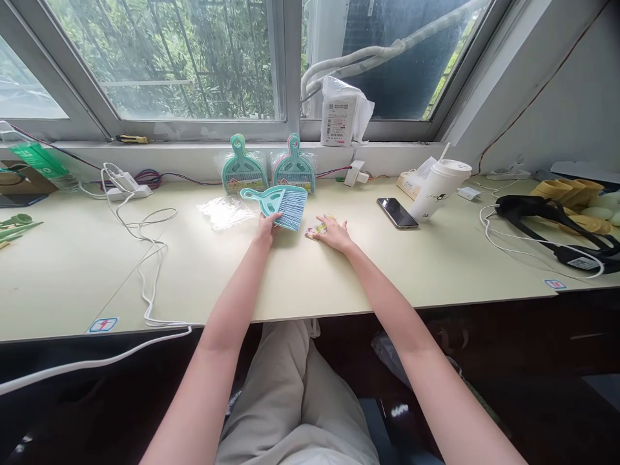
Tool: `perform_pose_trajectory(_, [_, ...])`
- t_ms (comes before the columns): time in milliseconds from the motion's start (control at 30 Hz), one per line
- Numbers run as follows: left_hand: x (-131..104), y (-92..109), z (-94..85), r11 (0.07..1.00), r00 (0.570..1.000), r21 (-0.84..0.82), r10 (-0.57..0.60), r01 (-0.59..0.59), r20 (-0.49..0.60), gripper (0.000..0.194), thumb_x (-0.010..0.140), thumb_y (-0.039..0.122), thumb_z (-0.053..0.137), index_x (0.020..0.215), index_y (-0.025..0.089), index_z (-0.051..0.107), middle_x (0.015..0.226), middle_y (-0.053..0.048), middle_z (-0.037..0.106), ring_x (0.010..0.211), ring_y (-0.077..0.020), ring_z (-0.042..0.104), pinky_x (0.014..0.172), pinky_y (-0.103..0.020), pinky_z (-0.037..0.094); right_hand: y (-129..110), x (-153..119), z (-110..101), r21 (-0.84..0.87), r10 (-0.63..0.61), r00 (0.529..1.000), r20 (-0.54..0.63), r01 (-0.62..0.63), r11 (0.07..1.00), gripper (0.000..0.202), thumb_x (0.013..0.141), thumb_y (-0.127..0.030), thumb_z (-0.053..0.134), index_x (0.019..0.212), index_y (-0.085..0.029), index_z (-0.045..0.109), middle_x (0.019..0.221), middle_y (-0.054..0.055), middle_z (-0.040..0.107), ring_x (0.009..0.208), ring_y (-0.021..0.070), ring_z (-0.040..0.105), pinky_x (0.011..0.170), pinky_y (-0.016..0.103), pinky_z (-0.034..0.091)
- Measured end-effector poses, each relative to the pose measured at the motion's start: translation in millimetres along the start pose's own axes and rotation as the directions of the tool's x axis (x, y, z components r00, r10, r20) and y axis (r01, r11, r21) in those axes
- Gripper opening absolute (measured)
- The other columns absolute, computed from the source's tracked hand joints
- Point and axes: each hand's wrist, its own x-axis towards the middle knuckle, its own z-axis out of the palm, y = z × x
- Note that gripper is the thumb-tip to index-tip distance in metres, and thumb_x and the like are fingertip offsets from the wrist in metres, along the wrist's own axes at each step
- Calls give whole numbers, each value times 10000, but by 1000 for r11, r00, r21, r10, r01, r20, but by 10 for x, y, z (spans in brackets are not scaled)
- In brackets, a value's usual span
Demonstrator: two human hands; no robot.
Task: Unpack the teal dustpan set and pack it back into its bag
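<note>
While the pale green desk (pixel 339 278) runs wide under the window (pixel 184 64), with bare room along its near edge and white cables (pixel 145 258) trailing to the left, a teal mini dustpan and brush (pixel 278 203) sits just in front of two packaged sets (pixel 266 169) propped against the sill. The left hand (pixel 266 227) pinches the dustpan's near edge, lifting it slightly. The right hand (pixel 334 234) lies flat, fingers spread, on a small colourful label (pixel 317 230), near a phone (pixel 397 212) and cup (pixel 438 188).
</note>
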Motion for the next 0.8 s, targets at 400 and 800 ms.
perform_pose_trajectory(400, [-89, -14, 77, 989, 971, 71, -141, 130, 190, 494, 706, 129, 719, 1159, 221, 543, 1044, -53, 677, 890, -184, 680, 835, -369, 603, 123, 102, -81, 361, 355, 872, -336, -229, 904, 498, 963, -480, 301, 1131, -176, 658, 1045, 125, 727, 931, 250, 667, 787, 333, 500])
perform_pose_trajectory(800, [-235, -140, 329, 996, 938, 30, -92, 87, 335, 478, 740, 333, 764, 1148, 188, 562, 1114, -74, 674, 862, -160, 673, 756, -297, 581, -272, -25, 199, 20, -179, 983, -46, 180, 983, 568, 994, -525, 236, 1536, -356, 225, 1643, 2, 99, 1527, 263, 58, 1123, 723, 3])
